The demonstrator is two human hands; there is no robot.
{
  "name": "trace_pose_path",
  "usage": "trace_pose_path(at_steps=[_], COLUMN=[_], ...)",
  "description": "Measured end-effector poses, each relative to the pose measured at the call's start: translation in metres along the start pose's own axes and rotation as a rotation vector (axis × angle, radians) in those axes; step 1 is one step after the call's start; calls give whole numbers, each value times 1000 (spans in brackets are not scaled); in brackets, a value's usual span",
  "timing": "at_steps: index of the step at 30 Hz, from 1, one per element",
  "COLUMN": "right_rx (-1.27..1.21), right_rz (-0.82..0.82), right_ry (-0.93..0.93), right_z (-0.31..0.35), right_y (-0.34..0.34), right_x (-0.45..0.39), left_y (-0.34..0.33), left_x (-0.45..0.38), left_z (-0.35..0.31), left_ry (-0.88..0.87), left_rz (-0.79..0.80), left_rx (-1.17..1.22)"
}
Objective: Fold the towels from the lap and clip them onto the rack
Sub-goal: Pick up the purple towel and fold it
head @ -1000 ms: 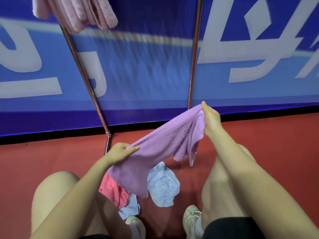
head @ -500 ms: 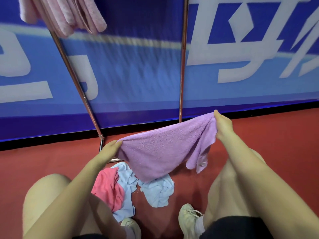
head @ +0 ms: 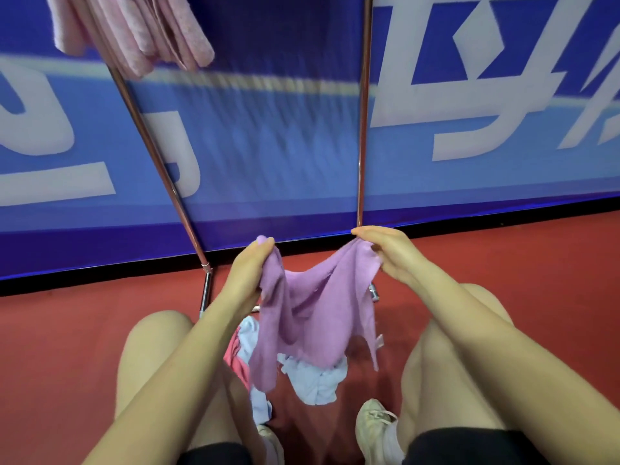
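- Pretty tight spot: the person sits on the red floor (head: 503,297) with knees apart, and a blue banner wall (head: 268,146) closes off the space straight ahead.
- The rack (head: 364,129) stands between them and that wall. One pole slants up to the left, the other runs nearly straight up, and its feet touch the floor just past the hands.
- Open floor runs off to both sides; the gap between the knees is mostly taken up by cloth.
- Pink towels (head: 141,31) already hang from the rack at the top left, well above the hands.
- The purple towel (head: 315,317) is held up in front of the knees, its top edge running left to right and sagging in the middle, the rest drooping straight down toward the feet.
- Left hand (head: 250,273) pinches the towel's upper left corner, fingers curled round a bunch of cloth.
- Right hand (head: 385,250) grips the upper right corner the same way, thumb on top.
- Below the purple one, a light blue towel (head: 315,380) and a pink-red towel (head: 236,360) lie crumpled between the legs, by the left thigh.
- White sneakers (head: 372,427) show at the bottom.
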State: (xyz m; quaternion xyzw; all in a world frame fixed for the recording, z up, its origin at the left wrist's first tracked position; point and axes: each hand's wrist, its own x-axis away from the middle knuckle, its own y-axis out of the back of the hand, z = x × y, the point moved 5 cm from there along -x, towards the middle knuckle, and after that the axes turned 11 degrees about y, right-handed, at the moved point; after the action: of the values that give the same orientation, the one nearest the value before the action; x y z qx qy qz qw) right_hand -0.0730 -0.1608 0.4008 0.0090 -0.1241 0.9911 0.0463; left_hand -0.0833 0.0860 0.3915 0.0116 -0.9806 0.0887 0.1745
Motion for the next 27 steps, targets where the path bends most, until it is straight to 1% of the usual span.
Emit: trace_pose_path(at_steps=[2,6,7,9,10,12,15,21,23,25,27], right_rx=[-43,-154,-178,-176,-136,63,437,913,963,935,888], right_rz=[29,76,106,179,211,250,254,280,278,273,285], right_ry=[28,68,65,56,60,108,232,501,609,680,632], right_z=[1,2,2,0,-1,-2,-3,-5,-2,1,1], right_y=[-20,-56,-64,-80,-87,-95,-101,-105,-106,-107,-107], right_x=[1,6,7,8,7,2,-4,-12,-15,-17,-17], left_y=[-13,-35,-39,-45,-45,-40,-32,-24,-19,-17,-14], left_x=[5,8,8,6,2,-8,-16,-19,-20,-21,-23], left_z=[0,0,1,7,9,13,13,21,21,20,16], left_ry=[-72,-160,-141,-40,-5,50,103,170,183,186,157], left_rz=[7,108,118,140,139,101,48,-1,-15,15,32], left_rx=[-53,-124,-84,56,106,139,157,156,195,235,235])
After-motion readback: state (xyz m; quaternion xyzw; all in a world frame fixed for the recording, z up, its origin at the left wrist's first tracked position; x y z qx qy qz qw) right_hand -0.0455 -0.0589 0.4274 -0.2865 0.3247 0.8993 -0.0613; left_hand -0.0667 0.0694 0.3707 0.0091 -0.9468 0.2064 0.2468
